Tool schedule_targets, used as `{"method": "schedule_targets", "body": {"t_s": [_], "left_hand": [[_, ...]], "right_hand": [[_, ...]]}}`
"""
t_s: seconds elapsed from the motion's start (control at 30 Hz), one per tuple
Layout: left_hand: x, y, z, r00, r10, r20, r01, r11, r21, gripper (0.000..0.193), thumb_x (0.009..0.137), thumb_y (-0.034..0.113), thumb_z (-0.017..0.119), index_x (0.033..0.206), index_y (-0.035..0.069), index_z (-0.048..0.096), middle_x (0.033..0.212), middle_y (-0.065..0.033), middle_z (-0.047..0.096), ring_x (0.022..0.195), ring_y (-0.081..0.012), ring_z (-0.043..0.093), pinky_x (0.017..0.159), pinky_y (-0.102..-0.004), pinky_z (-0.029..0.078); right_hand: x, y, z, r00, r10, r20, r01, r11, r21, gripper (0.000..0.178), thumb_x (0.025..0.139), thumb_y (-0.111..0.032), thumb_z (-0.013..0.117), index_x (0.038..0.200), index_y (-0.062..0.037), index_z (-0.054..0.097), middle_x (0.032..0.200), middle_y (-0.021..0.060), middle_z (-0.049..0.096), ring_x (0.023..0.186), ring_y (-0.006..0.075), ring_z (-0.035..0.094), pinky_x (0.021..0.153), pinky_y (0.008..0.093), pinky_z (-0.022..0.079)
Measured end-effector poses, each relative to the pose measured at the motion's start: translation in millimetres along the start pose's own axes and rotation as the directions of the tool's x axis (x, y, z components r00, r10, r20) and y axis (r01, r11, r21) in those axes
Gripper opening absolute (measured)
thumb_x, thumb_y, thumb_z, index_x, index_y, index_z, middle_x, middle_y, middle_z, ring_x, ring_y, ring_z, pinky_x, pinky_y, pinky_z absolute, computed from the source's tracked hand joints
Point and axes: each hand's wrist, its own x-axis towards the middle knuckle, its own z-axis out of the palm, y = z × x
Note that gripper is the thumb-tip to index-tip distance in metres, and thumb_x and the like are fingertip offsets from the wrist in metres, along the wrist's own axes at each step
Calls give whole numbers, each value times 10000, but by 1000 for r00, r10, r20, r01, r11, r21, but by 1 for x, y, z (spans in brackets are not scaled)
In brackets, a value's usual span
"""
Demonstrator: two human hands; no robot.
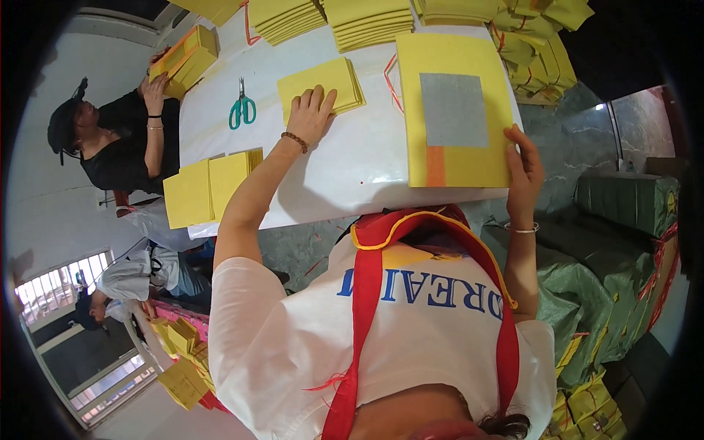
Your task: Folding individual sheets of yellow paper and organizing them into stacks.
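"How are you holding your left hand [311, 116]?"

"I'm laying it palm down, fingers outstretched, on the small yellow stack [324, 73], upper centre of the frame."

"And your right hand [525, 170]?"

"I'm touching the large yellow sheet [456, 110] at its right edge, upper right, fingers half-curled; whether I'm pinching it, I cannot tell."

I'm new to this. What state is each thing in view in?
Small yellow paper stack: flat, left hand resting on it.
Large yellow rectangle with grey patch: lying flat, right hand at its edge.
Metal scissors with green handles: lying on the white-covered table, untouched.
Yellow paper bundles, far right: tied.
Shiny green covering: draped, wrinkled.
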Motion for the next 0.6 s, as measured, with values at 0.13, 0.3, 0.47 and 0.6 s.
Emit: {"method": "schedule_targets", "body": {"t_s": [0.13, 0.3, 0.47, 0.6], "left_hand": [[7, -5, 5, 1000, -8, 12, 8, 1000, 7, 572, 751, 259, 658, 1256, 127, 425, 1193, -127, 451, 1045, -275, 449, 798, -407, 380], [13, -3, -3, 999, -16, 36, 18, 999, -39, 556, 762, 297, 643, 1248, 124, 436, 1175, -129, 468, 1038, -273, 464, 792, -408, 379], [21, -9, -17, 1000, -6, 26, 7, 999, -37, 484, 823, 406, 559, 1205, 120, 482, 1098, -117, 524, 957, -260, 510, 780, -439, 373], [37, -5, -41, 998, -25, 65, 22, 999, 50, 396, 856, 421, 511, 1133, 139, 535, 1040, -32, 578, 917, -229, 542, 753, -447, 373]], "right_hand": [[0, 0, 2, 1000, 22, -4, -22, 1000, 19, 275, 892, -46, 516, 1161, -6, 553, 1234, 112, 539, 1052, 114, 527, 897, 241, 401], [-2, -5, -1, 1000, 23, 16, -24, 999, 45, 278, 893, -46, 510, 1166, -9, 548, 1244, 117, 530, 1044, 118, 528, 880, 238, 410], [12, -9, -21, 987, -61, 151, 80, 989, -124, 258, 861, -58, 539, 1111, -20, 586, 1213, 98, 556, 1081, 190, 527, 935, 292, 385], [19, -12, -22, 941, -147, 305, 226, 944, -240, 197, 827, -85, 571, 1001, -24, 638, 1165, 86, 585, 1111, 233, 513, 971, 334, 355]]}}
